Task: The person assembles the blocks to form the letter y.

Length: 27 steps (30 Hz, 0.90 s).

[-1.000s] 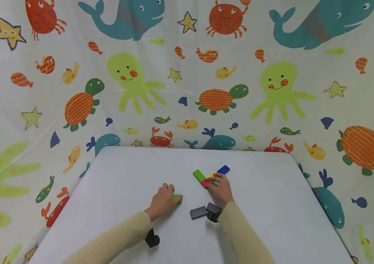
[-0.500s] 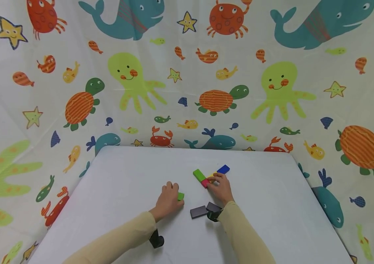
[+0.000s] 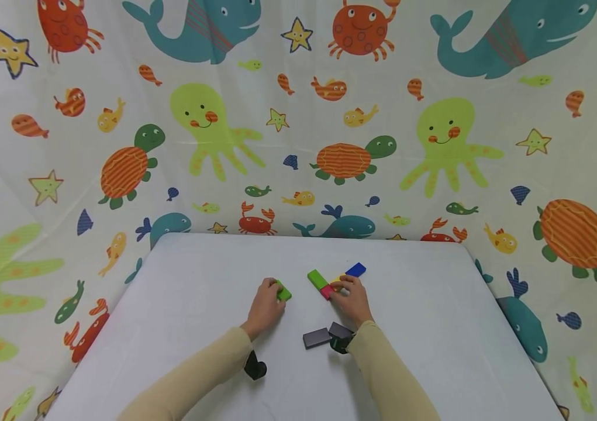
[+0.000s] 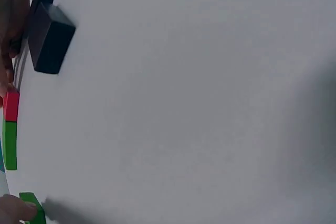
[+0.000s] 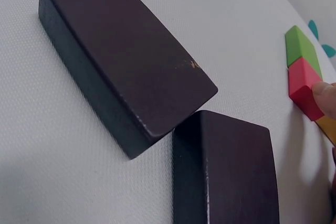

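Head view: green block (image 3: 283, 292) at left hand (image 3: 265, 307) fingertips

- The left hand (image 3: 265, 304) covers most of the green block (image 3: 283, 293) in the head view; only one end shows.
- In the left wrist view that green block (image 4: 32, 207) is cut by the bottom edge, and only a fingertip (image 4: 13, 208) of the hand shows.
- The right hand (image 3: 352, 300) hides most of the yellow block (image 3: 338, 279) and part of the red block (image 3: 327, 291).
- The right wrist view shows only a fingertip (image 5: 325, 98) at the right edge; the yellow block (image 5: 328, 127) is a sliver there.
- The nearer dark block (image 5: 226, 171) is cut off by the bottom edge.
- In the head view the right sleeve (image 3: 382, 374) covers part of one dark block (image 3: 341, 331).
- Black objects under both wrists (image 3: 255, 368) are too hidden to identify.
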Available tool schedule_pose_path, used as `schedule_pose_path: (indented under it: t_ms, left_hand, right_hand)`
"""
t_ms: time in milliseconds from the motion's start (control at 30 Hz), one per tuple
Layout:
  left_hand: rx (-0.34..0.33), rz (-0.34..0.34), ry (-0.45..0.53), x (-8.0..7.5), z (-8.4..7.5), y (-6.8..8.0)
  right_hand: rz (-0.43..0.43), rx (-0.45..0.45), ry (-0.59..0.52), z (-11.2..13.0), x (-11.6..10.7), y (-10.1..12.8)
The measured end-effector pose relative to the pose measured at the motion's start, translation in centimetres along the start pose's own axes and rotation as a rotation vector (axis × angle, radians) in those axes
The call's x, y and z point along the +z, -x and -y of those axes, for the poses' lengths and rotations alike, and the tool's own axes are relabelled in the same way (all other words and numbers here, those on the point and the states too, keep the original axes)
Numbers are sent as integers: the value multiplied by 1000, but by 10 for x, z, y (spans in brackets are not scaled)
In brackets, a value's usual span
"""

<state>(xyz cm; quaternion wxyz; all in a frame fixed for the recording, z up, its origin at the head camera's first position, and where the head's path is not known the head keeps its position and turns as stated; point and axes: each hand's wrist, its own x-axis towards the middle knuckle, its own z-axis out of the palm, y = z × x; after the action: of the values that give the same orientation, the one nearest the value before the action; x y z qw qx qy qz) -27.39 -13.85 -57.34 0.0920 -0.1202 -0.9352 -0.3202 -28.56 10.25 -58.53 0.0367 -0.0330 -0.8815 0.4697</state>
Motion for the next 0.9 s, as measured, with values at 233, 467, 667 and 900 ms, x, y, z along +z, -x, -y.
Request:
schedule_pose_path:
  t_ms: [233,467,667,900]
  left_hand:
    - [-60,-62,-52,4,8,-17]
    - [-81,-26,-12,4,11,-36]
    - [-71,-8,-1,3,14,-46]
    - [-96,-14,24,7,13,-57]
  right_hand:
    - [-2,-3,2,-1,0,1]
    - [-6,5,0,1,-1,2]
    - [-8,6,-6,3,-1,3]
    - [-18,7,-11,1,0,2]
